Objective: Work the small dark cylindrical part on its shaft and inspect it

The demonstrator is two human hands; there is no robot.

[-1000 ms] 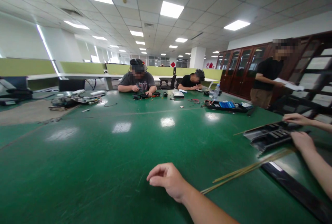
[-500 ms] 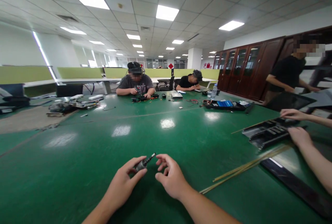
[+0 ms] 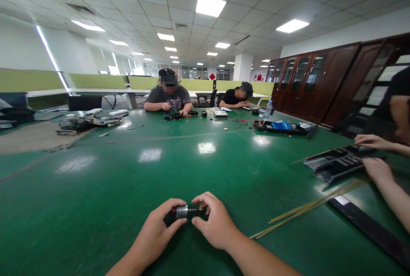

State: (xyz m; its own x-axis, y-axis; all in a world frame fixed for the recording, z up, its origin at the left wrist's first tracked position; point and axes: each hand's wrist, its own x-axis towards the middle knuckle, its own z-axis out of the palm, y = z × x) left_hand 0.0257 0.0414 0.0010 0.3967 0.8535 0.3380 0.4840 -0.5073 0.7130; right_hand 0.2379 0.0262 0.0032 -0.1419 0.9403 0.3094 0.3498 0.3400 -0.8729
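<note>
Silvery metal shows on the small cylinder [image 3: 181, 212] that the left hand [image 3: 155, 229] grips between thumb and fingers, over the near middle of the green table [image 3: 121, 190]. Its dark, ridged shaft [image 3: 193, 210] now lies almost level and points right, whereas half a second ago it slanted up toward the far side, and a second ago neither the left hand nor the part was in view. The right hand [image 3: 218, 222], then apart from the shaft, has its curled fingers and thumb around the shaft's end; whether they pinch it or merely surround it, I cannot tell. At the far right, the standing person [image 3: 400, 101] is now cut off by the picture's edge, having been seen holding papers a second ago. A co-worker's hands [image 3: 379, 171] remain at the black slotted frame [image 3: 339, 163] on the right, with thin yellowish rods [image 3: 304, 209] nearer. The black bar [image 3: 368, 227] beside the rods bears a white label [image 3: 341, 200], too small to read, and pale print on the far seated person's grey shirt [image 3: 181, 95] is equally illegible.
</note>
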